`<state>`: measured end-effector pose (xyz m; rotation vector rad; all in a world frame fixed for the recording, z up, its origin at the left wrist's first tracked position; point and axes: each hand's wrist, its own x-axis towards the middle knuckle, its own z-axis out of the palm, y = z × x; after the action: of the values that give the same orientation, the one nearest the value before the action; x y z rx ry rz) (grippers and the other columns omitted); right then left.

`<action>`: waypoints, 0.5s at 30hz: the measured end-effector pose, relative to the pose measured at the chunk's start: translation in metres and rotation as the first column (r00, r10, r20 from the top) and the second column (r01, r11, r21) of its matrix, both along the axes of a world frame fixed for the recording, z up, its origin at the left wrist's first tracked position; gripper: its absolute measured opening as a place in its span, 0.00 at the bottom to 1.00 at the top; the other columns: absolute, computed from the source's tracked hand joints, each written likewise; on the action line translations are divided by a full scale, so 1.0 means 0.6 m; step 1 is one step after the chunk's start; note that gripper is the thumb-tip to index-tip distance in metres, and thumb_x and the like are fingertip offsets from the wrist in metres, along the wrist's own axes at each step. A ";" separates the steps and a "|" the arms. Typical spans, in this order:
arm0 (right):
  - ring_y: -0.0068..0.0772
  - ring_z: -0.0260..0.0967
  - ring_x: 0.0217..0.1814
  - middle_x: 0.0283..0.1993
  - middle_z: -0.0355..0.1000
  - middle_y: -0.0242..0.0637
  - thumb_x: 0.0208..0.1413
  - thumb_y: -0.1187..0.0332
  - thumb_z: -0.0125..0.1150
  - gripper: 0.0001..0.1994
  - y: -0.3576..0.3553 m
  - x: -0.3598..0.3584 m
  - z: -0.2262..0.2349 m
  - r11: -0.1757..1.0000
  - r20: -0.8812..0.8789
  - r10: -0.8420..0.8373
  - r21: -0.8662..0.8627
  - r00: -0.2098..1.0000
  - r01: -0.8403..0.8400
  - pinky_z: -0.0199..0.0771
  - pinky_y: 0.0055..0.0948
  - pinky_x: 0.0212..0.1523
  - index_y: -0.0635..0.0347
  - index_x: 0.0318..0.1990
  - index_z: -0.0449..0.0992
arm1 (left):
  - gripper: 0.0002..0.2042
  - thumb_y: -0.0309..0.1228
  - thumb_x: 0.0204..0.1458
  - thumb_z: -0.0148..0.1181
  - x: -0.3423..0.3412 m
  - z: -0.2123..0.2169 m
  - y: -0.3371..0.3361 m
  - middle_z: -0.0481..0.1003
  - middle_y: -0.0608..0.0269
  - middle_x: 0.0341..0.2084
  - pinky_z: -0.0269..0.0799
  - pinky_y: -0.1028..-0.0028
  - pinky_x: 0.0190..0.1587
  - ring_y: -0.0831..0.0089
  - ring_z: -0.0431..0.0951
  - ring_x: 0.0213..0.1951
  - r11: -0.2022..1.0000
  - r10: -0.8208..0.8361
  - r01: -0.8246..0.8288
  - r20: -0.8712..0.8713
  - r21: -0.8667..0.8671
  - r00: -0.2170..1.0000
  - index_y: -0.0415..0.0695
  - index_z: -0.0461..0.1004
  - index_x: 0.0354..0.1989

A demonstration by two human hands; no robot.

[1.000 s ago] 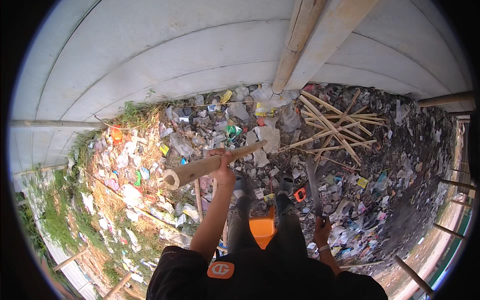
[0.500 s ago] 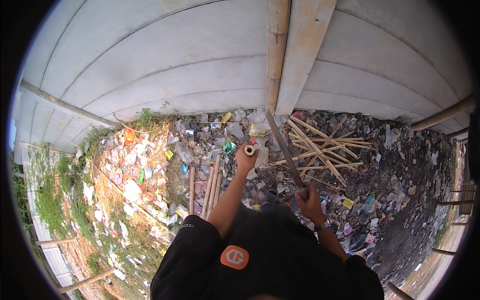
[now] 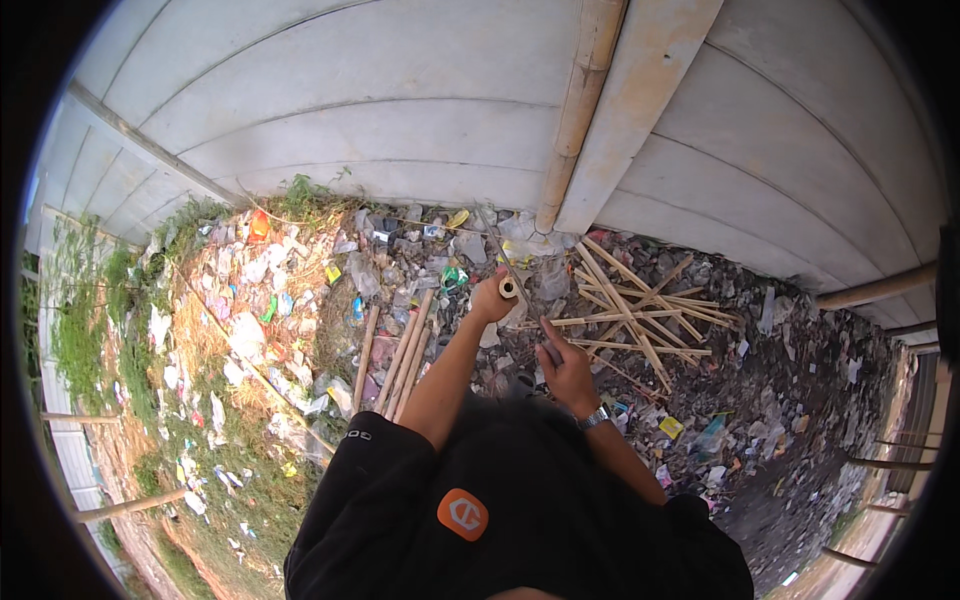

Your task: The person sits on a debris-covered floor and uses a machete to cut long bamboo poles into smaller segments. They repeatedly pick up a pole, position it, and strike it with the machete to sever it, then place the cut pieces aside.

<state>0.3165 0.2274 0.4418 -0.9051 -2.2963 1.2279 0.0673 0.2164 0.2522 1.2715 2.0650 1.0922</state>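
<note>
My left hand (image 3: 488, 302) is closed around a piece of bamboo (image 3: 509, 288), whose pale, hollow round end faces up. The rest of its length is hidden by the hand. My right hand (image 3: 569, 376), just to the right and nearer to me, grips the handle of a machete (image 3: 512, 268). Its long, dark blade slants up and leftward, seen nearly edge-on. The blade passes right beside the bamboo's end; whether they touch I cannot tell.
Split bamboo strips (image 3: 628, 312) lie crisscrossed in a pile on the right. Several bamboo poles (image 3: 404, 362) lie at the left. Plastic litter (image 3: 725, 430) covers the ground. Ahead rise a concrete wall (image 3: 400, 140), a bamboo pole (image 3: 585, 90) and a concrete post (image 3: 640, 110).
My right hand has moved left and forward, bringing the machete blade from the right over to the bamboo. The blade has turned nearly edge-on. My left hand keeps its hold, and the view has tilted slightly.
</note>
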 end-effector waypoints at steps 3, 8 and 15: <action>0.57 0.77 0.33 0.34 0.75 0.57 0.63 0.65 0.61 0.25 -0.006 -0.008 -0.009 0.999 0.030 -0.015 -0.037 0.999 0.016 0.75 0.40 0.34 0.56 0.66 0.70 | 0.19 0.33 0.41 0.71 0.002 0.016 0.004 0.80 0.49 0.36 0.76 0.53 0.42 0.43 0.79 0.42 1.000 0.001 -0.002 0.021 0.013 1.000 0.47 0.76 0.44; 0.27 0.54 0.25 0.23 0.59 0.36 0.64 0.66 0.61 0.26 -0.014 -0.030 -0.034 1.000 -0.075 -0.026 -0.003 0.997 0.026 0.62 0.29 0.27 0.54 0.69 0.68 | 0.15 0.32 0.42 0.70 -0.004 0.037 0.012 0.80 0.50 0.36 0.76 0.54 0.43 0.44 0.79 0.43 0.998 -0.026 0.024 0.034 0.056 0.999 0.46 0.77 0.40; 0.57 0.76 0.31 0.36 0.77 0.59 0.63 0.63 0.60 0.25 -0.021 -0.054 -0.025 0.998 0.028 -0.055 -0.029 0.998 0.056 0.75 0.40 0.33 0.54 0.68 0.70 | 0.15 0.32 0.41 0.70 -0.016 0.042 0.013 0.80 0.50 0.35 0.76 0.55 0.44 0.45 0.80 0.43 0.999 -0.027 0.023 0.078 0.050 0.997 0.46 0.77 0.39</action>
<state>0.2841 0.2151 0.4266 -0.9953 -2.2634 1.2369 0.0579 0.2242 0.2777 1.2539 1.9711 1.1688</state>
